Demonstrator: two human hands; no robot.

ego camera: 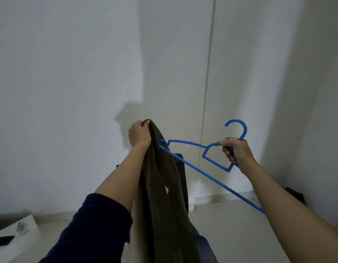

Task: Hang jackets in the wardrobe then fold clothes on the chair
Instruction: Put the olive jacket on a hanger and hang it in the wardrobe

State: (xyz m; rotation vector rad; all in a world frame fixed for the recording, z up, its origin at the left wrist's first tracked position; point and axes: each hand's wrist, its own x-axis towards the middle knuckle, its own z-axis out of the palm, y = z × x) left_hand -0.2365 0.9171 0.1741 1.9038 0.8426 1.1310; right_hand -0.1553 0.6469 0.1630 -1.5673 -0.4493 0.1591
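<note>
A plain white wall point(60, 73) filled the left half of the frame. Closed white wardrobe doors point(259, 73), divided by a vertical seam point(206, 88), occupied the right. Pale floor point(230, 234) ran along the bottom; a white surface point(16, 243) sat lower left.

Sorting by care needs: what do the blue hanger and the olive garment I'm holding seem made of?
The blue hanger is likely moulded plastic: uniform colour, smooth faint sheen, thin rigid bars. The olive garment is soft matte fabric, hanging in limp folds from the left hand; weave and fibre can't be told.
</note>
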